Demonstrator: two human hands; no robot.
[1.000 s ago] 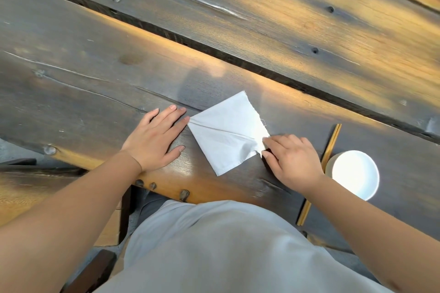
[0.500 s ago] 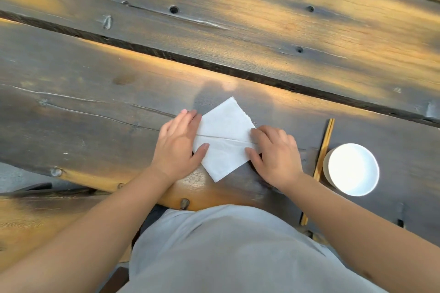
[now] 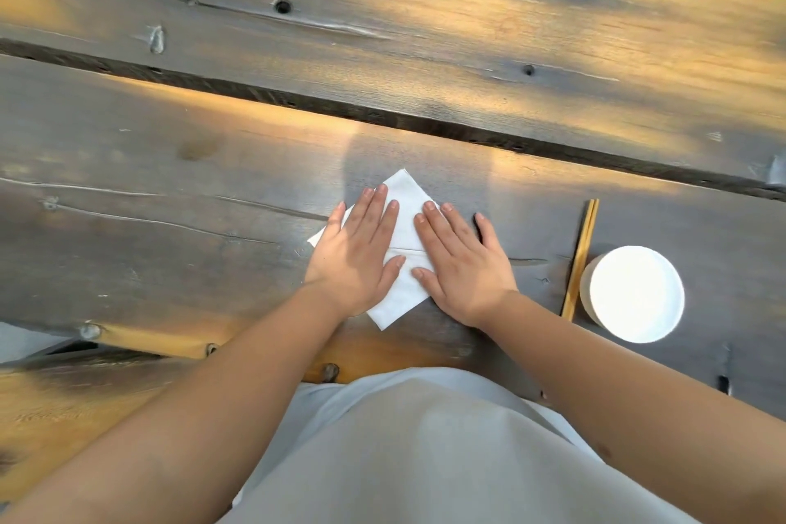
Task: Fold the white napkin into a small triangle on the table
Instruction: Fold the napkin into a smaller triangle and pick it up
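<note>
The white napkin (image 3: 406,225) lies flat on the dark wooden table (image 3: 170,225), turned like a diamond, with a crease line running across its middle. My left hand (image 3: 357,255) rests palm down on its left half, fingers spread and pointing away from me. My right hand (image 3: 461,264) lies palm down on its right half, also flat with fingers apart. Both hands press on the napkin and cover most of it; only its far tip, left corner and near corner show. Neither hand grips anything.
A white round bowl (image 3: 636,294) stands to the right, with a pair of wooden chopsticks (image 3: 580,260) lying just left of it. A dark gap (image 3: 383,115) between planks runs across the table beyond the napkin. The table's near edge (image 3: 170,347) is close to my body.
Both hands have moved inward from the napkin's side corners onto its surface and now lie flat on it. The napkin has stayed in place.
</note>
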